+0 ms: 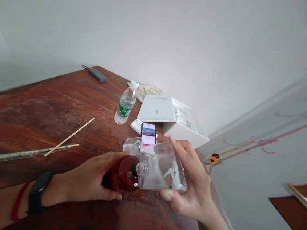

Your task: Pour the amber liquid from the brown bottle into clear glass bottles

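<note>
My left hand is wrapped round a glossy dark red-brown bottle at the table's near side. Between the thumb and fingers of my right hand is a clear flat-sided bottle, tipped sideways. Its neck points left and meets the top of the dark bottle; whether liquid is passing cannot be made out. Whitish foam clings inside the clear bottle. Just behind, another clear piece with a round neck lies partly hidden. A lit phone stands beyond it.
On the reddish wooden table are a green-labelled water bottle, an open white box, a crumpled cloth and a grey device. Wrapped chopsticks and a loose stick lie left. A wall rises behind.
</note>
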`<control>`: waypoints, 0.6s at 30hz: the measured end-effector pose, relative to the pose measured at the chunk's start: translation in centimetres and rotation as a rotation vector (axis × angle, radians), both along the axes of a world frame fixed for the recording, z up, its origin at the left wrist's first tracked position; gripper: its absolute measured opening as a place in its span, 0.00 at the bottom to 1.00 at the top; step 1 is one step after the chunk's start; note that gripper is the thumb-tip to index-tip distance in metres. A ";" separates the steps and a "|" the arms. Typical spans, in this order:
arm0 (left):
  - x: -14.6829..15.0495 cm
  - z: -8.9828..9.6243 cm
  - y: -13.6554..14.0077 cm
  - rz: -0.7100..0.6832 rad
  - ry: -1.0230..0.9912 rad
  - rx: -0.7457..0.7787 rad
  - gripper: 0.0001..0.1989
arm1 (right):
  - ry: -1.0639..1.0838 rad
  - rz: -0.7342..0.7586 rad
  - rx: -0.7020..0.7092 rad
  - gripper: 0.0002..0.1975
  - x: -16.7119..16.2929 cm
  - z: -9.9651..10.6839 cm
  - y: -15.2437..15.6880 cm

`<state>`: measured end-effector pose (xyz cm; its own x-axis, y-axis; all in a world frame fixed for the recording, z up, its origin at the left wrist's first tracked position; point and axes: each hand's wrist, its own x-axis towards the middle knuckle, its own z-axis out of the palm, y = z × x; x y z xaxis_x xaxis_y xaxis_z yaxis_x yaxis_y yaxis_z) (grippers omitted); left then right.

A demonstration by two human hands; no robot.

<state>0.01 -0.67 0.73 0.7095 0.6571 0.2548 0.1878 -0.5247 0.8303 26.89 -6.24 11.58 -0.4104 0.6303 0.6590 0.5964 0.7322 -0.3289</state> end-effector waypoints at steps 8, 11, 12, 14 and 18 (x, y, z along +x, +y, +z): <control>0.0 -0.1 0.1 0.007 0.011 0.007 0.48 | -0.014 -0.004 0.001 0.40 0.1 0.1 0.0; 0.1 0.0 0.1 -0.004 -0.018 -0.007 0.48 | -0.019 -0.033 -0.024 0.40 0.3 0.0 0.1; 0.1 0.1 0.1 -0.005 -0.026 -0.010 0.48 | -0.013 -0.039 -0.032 0.40 0.4 -0.1 0.1; 0.1 0.2 0.0 -0.003 -0.028 -0.015 0.48 | -0.003 -0.044 -0.042 0.40 0.5 -0.3 0.2; 0.1 0.3 0.1 -0.002 -0.013 -0.045 0.47 | 0.021 -0.053 -0.079 0.40 0.9 -1.0 0.1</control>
